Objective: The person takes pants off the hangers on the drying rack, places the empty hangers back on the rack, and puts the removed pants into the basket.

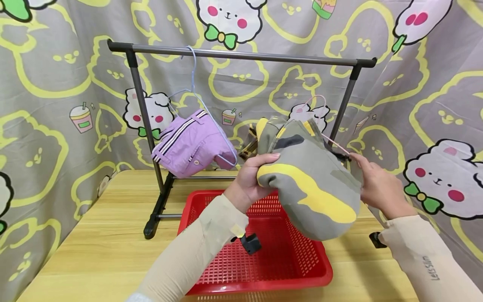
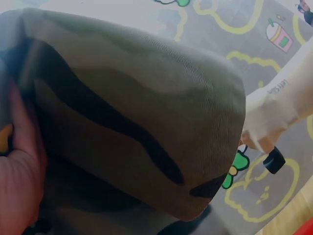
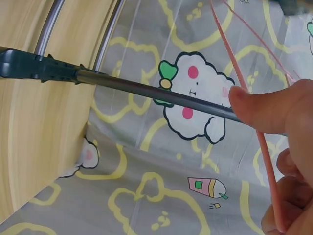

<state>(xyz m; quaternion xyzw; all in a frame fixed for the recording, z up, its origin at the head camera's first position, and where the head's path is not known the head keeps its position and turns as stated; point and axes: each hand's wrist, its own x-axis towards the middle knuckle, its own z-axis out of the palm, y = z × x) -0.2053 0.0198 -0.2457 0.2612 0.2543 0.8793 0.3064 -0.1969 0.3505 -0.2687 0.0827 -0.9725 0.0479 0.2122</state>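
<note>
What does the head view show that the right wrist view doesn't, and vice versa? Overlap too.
Head only: red basket, purple garment on a blue hanger, and the left hand gripping a camouflage garment. A blurred strip atop the right wrist view could be that garment; can't tell.
Right wrist only: curled fingers of the right hand, seen from the palm side.
Both: right hand holding the pink hanger, rack, wooden table, patterned curtain.
</note>
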